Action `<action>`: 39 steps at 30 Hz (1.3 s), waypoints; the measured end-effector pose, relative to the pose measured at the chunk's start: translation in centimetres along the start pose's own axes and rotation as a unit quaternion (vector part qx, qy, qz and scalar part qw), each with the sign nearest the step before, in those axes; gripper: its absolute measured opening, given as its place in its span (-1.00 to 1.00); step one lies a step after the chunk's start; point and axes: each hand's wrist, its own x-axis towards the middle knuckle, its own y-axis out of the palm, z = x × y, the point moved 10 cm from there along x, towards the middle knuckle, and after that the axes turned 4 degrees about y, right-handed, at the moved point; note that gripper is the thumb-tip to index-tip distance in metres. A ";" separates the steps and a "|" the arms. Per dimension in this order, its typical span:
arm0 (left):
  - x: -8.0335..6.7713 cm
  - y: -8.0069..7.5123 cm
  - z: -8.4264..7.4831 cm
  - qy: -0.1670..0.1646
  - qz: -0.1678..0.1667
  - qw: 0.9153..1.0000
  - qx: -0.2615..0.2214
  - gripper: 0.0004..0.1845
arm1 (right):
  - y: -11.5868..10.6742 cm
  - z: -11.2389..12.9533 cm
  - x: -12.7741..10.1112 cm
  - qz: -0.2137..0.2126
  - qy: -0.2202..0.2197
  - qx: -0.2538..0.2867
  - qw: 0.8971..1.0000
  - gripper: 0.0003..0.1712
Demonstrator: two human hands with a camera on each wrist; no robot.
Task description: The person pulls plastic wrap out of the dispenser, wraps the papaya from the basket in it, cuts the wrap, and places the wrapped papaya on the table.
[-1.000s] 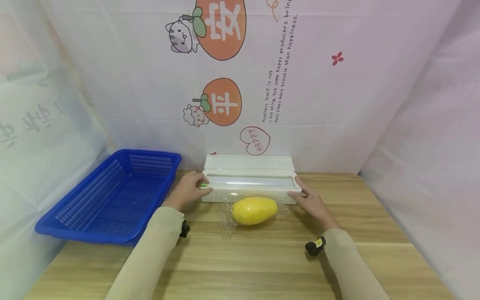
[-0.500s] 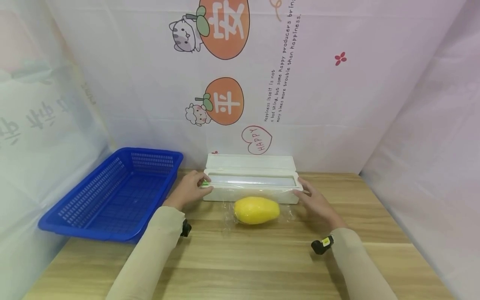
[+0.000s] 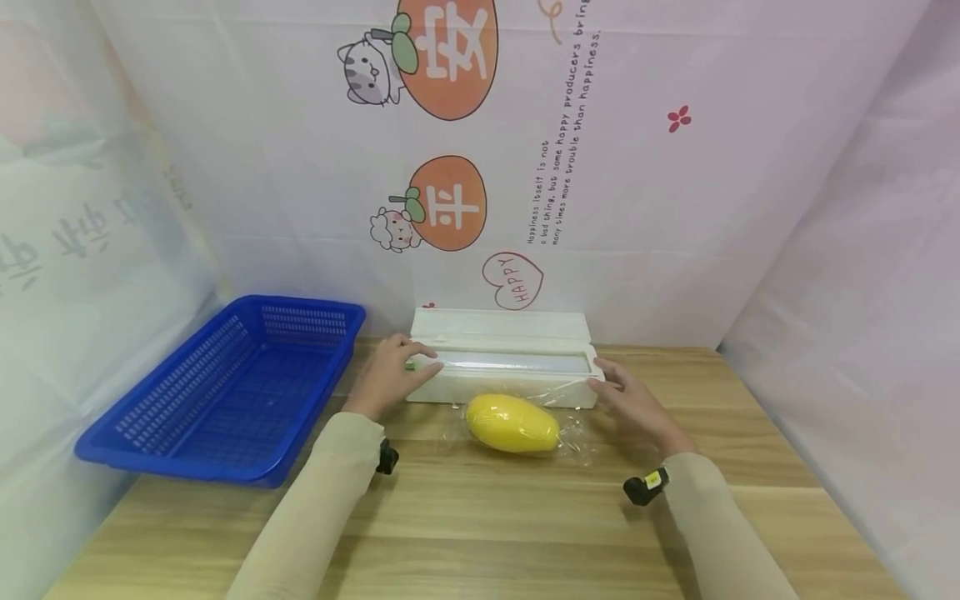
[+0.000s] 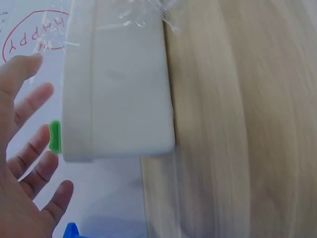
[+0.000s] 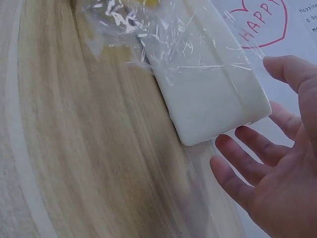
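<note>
Resting at the dispenser's (image 3: 501,358) ends, the left hand (image 3: 390,377) and right hand (image 3: 633,402) are lying open-fingered, so the film (image 3: 577,429) around the mango (image 3: 513,423) is probably risking clinging and bunching.

I see both sleeved arms reaching forward, my left hand (image 3: 387,379) and right hand (image 3: 633,404) open, fingers spread and relaxed.

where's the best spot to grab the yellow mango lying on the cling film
Probably round its middle, coming from above. The mango lies on its side on the film, long axis left to right, so a grip across the narrow width fits a hand. The white box blocks the far side.
</note>
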 end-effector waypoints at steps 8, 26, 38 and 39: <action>0.5 0.0 -0.2 0.013 -0.019 1.000 -0.016 -0.84 | -0.1 0.4 -0.6 0.020 -0.006 0.022 1.000 -0.17; -0.5 -0.4 -4.2 0.099 -0.023 0.992 -0.077 -0.77 | -1.4 3.5 -2.7 -0.106 -0.060 -0.033 0.992 -0.45; -2.6 5.2 -9.7 0.123 0.103 0.986 -0.037 -0.61 | 6.5 6.0 -3.1 0.026 -0.150 -0.158 0.976 -0.44; -2.7 5.4 -9.7 0.123 0.103 0.987 -0.034 -0.59 | 6.8 6.1 -3.1 0.024 -0.155 -0.170 0.973 -0.41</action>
